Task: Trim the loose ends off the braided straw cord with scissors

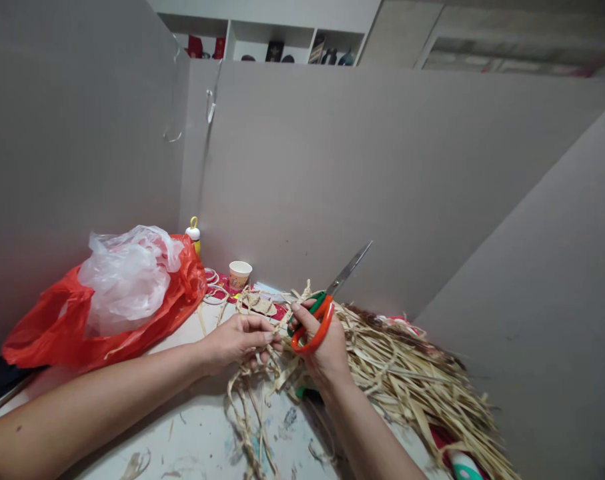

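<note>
My left hand (237,343) pinches a braided straw cord (283,323) between thumb and fingers. The cord's loose length hangs in loops below that hand and trails toward the table's near edge. In my right hand (329,353) are scissors (351,268) with one orange and one green handle. Their blades look closed and point up and to the right, away from the cord. My right thumb and fingertips also meet near the cord's upper part; whether they grip it I cannot tell. Right of my hands spreads a pile of dry straw strips (412,377).
A red plastic bag (45,327) with a clear white bag (132,277) lies at the left. Behind stand a paper cup (240,273) and a yellow bottle with a white cap (194,235). Grey partitions (362,160) enclose the stained white table (197,427).
</note>
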### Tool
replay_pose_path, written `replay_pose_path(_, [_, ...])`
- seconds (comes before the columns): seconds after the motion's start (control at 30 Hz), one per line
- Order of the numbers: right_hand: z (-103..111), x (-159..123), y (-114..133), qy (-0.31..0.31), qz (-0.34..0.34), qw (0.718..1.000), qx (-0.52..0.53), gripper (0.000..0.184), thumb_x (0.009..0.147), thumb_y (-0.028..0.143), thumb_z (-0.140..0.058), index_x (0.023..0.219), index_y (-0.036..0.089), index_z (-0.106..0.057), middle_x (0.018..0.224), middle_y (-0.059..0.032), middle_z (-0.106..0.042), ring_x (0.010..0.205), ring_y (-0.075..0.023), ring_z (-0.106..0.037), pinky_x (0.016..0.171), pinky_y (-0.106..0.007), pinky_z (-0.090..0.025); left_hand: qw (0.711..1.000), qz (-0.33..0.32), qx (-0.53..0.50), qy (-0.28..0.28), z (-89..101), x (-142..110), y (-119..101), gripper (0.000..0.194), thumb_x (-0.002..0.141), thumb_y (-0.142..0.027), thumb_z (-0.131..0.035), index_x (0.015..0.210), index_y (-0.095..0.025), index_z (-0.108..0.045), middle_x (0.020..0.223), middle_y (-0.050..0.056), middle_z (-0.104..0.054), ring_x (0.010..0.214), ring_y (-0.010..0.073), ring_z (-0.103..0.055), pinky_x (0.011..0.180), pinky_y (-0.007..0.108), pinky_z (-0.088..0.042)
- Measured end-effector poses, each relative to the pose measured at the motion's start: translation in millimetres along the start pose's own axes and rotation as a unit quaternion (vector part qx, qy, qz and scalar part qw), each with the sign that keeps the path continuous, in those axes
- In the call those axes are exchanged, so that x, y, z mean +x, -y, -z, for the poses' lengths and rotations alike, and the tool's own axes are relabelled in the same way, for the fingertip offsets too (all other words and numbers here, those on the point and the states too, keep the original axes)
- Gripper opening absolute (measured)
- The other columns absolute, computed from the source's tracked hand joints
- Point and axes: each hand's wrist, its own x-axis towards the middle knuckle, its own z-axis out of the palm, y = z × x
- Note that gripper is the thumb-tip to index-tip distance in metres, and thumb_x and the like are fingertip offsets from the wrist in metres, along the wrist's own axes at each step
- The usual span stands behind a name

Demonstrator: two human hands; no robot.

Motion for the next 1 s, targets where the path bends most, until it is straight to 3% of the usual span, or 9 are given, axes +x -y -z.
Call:
replay_pose_path(0.17, [9.3,7.0,-12.0,0.021,-0.009,0.998,-0.060,0.040,0.061,0.043,-0.078,0.079,0.020,-0.051,0.054,0.0064,-0.054,0.047,-0.0103,-0.050,0.045,-0.022,-0.041,1.000,-0.018,-0.016,-0.018,3.7,3.7,5.7,0.028,0.069,-0.035,-0.075,0.083,-0.011,-0.068,0.066,0.003,-0.064,0.052,0.0066,-0.053,0.052,0.018,-0.041])
replay_pose_path(0.3, [23.8,13.8,-15.9,0.033,0.025,0.981,-0.192,0.037,0.070,0.054,-0.066,0.074,0.019,-0.053,0.054,0.0039,-0.053,0.046,-0.0103,-0.044,0.042,-0.022,-0.035,0.988,-0.031,-0.102,-0.108,9.0,7.5,1.0,0.023,0.066,-0.026,-0.077,0.081,-0.012,-0.067,0.067,0.003,-0.064,0.050,0.0074,-0.053,0.048,0.018,-0.041])
replay_pose_path(0.37, [33.0,17.1,-16.7,0.047,0.106,0.934,-0.337,0.037,0.074,0.056,-0.060,0.074,0.019,-0.054,0.064,-0.0003,-0.058,0.057,-0.0138,-0.051,0.053,-0.025,-0.040,0.978,-0.047,-0.121,-0.161,15.6,10.4,-2.4,0.019,0.068,-0.021,-0.075,0.082,-0.012,-0.068,0.068,0.003,-0.064,0.050,0.0072,-0.053,0.046,0.018,-0.041])
replay_pose_path(0.43, [41.5,19.4,-17.6,0.083,0.163,0.867,-0.464,0.036,0.078,0.057,-0.055,0.078,0.020,-0.054,0.067,-0.0019,-0.059,0.062,-0.0163,-0.052,0.058,-0.028,-0.040,0.970,-0.062,-0.127,-0.197,24.9,13.7,-5.0,0.016,0.070,-0.019,-0.072,0.084,-0.011,-0.068,0.068,0.004,-0.064,0.050,0.0068,-0.054,0.045,0.017,-0.041])
replay_pose_path(0.53, [49.9,20.1,-18.5,0.137,0.188,0.756,-0.612,0.036,0.081,0.057,-0.049,0.088,0.022,-0.050,0.066,-0.0014,-0.059,0.059,-0.0187,-0.053,0.055,-0.029,-0.035,0.962,-0.083,-0.127,-0.226,39.4,17.7,-6.5,0.015,0.072,-0.017,-0.070,0.085,-0.011,-0.068,0.068,0.004,-0.064,0.050,0.0065,-0.054,0.044,0.015,-0.040])
replay_pose_path(0.6, [51.8,19.2,-18.0,0.166,0.211,0.702,-0.660,0.036,0.082,0.057,-0.047,0.091,0.022,-0.048,0.073,-0.0035,-0.061,0.065,-0.0210,-0.057,0.057,-0.029,-0.035,0.958,-0.092,-0.126,-0.239,46.5,19.4,-6.2,0.015,0.073,-0.017,-0.069,0.087,-0.011,-0.068,0.069,0.004,-0.065,0.051,0.0065,-0.055,0.043,0.015,-0.040])
replay_pose_path(0.67, [52.2,18.3,-17.0,0.187,0.237,0.674,-0.674,0.035,0.082,0.055,-0.047,0.092,0.021,-0.048,0.081,-0.0055,-0.063,0.073,-0.0225,-0.059,0.061,-0.029,-0.037,0.956,-0.098,-0.126,-0.244,50.9,20.5,-5.7,0.016,0.074,-0.016,-0.068,0.089,-0.010,-0.069,0.068,0.004,-0.064,0.050,0.0064,-0.054,0.043,0.015,-0.040])
replay_pose_path(0.8, [52.9,18.3,-17.0,0.193,0.270,0.646,-0.688,0.033,0.083,0.050,-0.049,0.097,0.021,-0.052,0.088,-0.0071,-0.064,0.081,-0.0228,-0.061,0.066,-0.030,-0.039,0.958,-0.104,-0.127,-0.237,53.7,21.8,-5.6,0.018,0.074,-0.014,-0.068,0.091,-0.009,-0.070,0.069,0.004,-0.064,0.051,0.0068,-0.055,0.044,0.016,-0.042])
replay_pose_path(1.0, [55.9,20.6,-21.2,0.154,0.299,0.634,-0.697,0.034,0.081,0.050,-0.050,0.098,0.020,-0.054,0.088,-0.0068,-0.065,0.080,-0.0219,-0.061,0.065,-0.030,-0.039,0.961,-0.104,-0.132,-0.221,50.9,20.6,-7.0,0.018,0.071,-0.011,-0.069,0.088,-0.007,-0.070,0.076,0.007,-0.066,0.056,0.0085,-0.057,0.045,0.017,-0.044])
